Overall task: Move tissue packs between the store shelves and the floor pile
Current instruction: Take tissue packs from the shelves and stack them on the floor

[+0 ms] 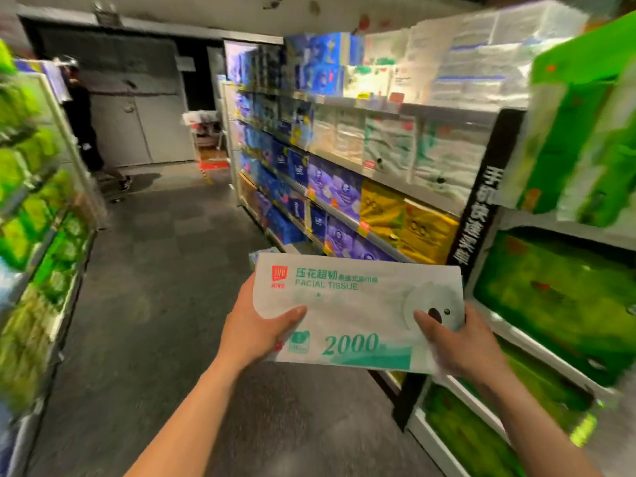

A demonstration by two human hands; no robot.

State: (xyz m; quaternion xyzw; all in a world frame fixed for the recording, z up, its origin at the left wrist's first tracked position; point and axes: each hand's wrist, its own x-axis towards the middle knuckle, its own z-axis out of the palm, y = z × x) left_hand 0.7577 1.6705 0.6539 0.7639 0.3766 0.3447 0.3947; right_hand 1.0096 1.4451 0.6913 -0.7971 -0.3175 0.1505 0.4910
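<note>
- Grey aisle floor (pixel 165 304) ran between the left shelves (pixel 69 142) and right shelves (pixel 430 110) of a store.
- The tissue pack (pixel 358 315) was white with green print, reading "FACIAL TISSUE" and "2000", with a koala picture at one end.
- It was held flat in mid-air above the floor, just in front of the right shelves.
- The left hand (pixel 258 332) gripped its left end, thumb laid on top.
- The right hand (pixel 461 342) gripped its right end the same way.
- The right shelves held blue packs (pixel 296 166), white packs (pixel 395 146), yellow packs (pixel 406 222) and green packs (pixel 550 297).
- A person (pixel 82 125) in dark clothes stood at the far end.
</note>
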